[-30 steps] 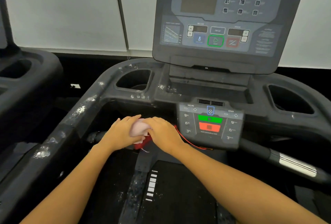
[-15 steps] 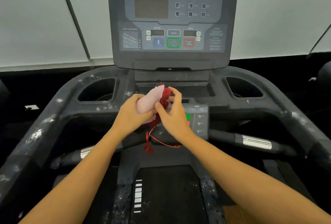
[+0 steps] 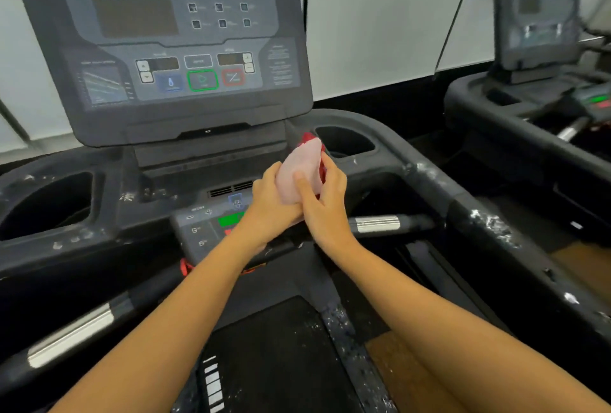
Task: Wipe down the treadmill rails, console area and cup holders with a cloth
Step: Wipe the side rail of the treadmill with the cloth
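Since half a second back both hands have carried the cloth point(image 3: 299, 164) up and rightward. It now sits just short of the right cup holder point(image 3: 345, 143), held off every surface. Left hand point(image 3: 269, 206) wraps it from the left, fingers curled round the bundle. Right hand point(image 3: 327, 204) pinches it, thumb flat on the front face, fingers behind. Both clamped on the cloth. Red piece point(image 3: 309, 138) pokes out behind the bundle; cannot tell what it is. Wrists close together, forearms converging from the lower corners, above the keypad point(image 3: 201, 230). Step looks like readying the pad before wiping. Advice: fold to a firm flat face and pass it to one hand. Work the holder's rim first, then its well, then press hard along the speckled right rail point(image 3: 489, 224). Keep the red bit clear and stay off the buttons.
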Tool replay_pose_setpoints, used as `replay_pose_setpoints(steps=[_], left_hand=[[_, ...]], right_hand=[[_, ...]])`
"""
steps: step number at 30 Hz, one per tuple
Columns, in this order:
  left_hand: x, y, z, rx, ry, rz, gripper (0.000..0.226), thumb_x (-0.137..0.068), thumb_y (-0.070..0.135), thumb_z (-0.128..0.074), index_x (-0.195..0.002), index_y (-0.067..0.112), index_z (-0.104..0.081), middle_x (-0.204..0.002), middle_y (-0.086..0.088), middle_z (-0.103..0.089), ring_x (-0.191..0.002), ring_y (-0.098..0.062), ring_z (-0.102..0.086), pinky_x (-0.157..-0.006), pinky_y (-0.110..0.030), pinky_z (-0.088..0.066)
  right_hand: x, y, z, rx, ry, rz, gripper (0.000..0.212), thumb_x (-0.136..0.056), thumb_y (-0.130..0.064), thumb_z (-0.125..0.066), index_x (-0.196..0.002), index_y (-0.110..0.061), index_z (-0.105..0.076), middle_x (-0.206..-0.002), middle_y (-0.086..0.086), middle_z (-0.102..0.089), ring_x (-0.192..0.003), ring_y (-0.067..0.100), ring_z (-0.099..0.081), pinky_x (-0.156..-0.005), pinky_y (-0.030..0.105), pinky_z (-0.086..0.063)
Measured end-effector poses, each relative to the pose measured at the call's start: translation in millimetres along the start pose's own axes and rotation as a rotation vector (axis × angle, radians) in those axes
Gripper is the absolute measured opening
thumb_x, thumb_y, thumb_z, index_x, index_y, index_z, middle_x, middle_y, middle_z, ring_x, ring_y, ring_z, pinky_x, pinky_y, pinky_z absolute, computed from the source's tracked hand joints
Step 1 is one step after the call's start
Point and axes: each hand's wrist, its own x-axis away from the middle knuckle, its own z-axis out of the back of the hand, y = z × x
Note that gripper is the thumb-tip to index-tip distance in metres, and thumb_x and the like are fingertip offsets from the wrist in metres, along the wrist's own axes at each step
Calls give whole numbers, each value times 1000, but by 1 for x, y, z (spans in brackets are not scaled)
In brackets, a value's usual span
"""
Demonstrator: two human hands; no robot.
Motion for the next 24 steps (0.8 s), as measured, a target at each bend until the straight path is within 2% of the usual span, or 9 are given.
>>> replay_pose_setpoints(steps=[2,3,6,8,12,15,18,20,24], left_hand=[[2,6,-18,-35,-95,-40,85,-74,25,-73,-143,27,-22,-127,0,-30,-103,-11,-48,-79,-23,-45],[3,8,-26,-38,-144,-42,88,-75,25,-72,-144,29,-18,-129,-1,-29,-103,-9,-48,-81,-22,-44],[2,16,-49,-21,-282,-10,101,-75,25,-72,-148,32,-2,-143,0,-20,-111,-10,-43,-91,-28,-46],[2,24,-65,-24,-333,-3,101,-80,19,-69,-148,27,5,-147,1,-14,-107,-7,-42,-84,-21,-46],[2,34,-99,-23,-363,-7,97,-83,15,-65,-147,28,7,-144,2,-17,-91,-4,-50,-64,-15,-50],[-1,37,-122,-40,-353,-16,89,-86,13,-60,-148,28,1,-142,3,-18,-95,-7,-49,-59,-14,-49],[-7,37,-141,-38,-347,-53,74,-88,22,-58,-147,28,-14,-139,5,-20,-115,-10,-41,-75,-16,-42],[-11,36,-152,-24,-304,-77,61,-90,27,-56,-143,31,-26,-138,7,-22,-121,-9,-36,-84,-21,-37],[-21,25,-168,-56,-107,-83,43,-94,28,-49,-136,22,-42,-139,0,-29,-125,-14,-38,-96,-25,-31]], right_hand=[[1,3,17,11,14,-44,63,-88,-36,-60,-142,-21,-31,-137,2,-32,-126,9,-38,-103,30,-42],[1,5,27,21,11,-76,65,-88,-35,-61,-143,-22,-30,-138,2,-31,-126,10,-37,-105,33,-40],[2,8,57,52,13,-118,68,-88,-34,-59,-146,-27,-25,-138,1,-33,-123,9,-39,-103,34,-41],[1,10,76,82,21,-114,66,-88,-33,-57,-146,-30,-25,-136,0,-36,-121,9,-41,-99,32,-44],[0,14,113,138,42,-110,68,-83,-43,-54,-145,-27,-30,-133,-1,-49,-119,10,-49,-97,34,-48],[1,17,139,131,70,-124,63,-91,-31,-55,-147,-19,-27,-141,1,-46,-124,11,-47,-103,33,-43],[-2,21,167,133,109,-158,67,-91,-25,-57,-148,-18,-21,-144,4,-41,-128,17,-44,-103,35,-43],[-6,26,184,136,131,-155,70,-89,-23,-60,-146,-20,-19,-138,5,-43,-121,19,-48,-97,38,-48],[-13,35,211,179,151,-152,70,-88,-18,-61,-141,-24,-16,-124,7,-50,-107,17,-55,-85,26,-47]])
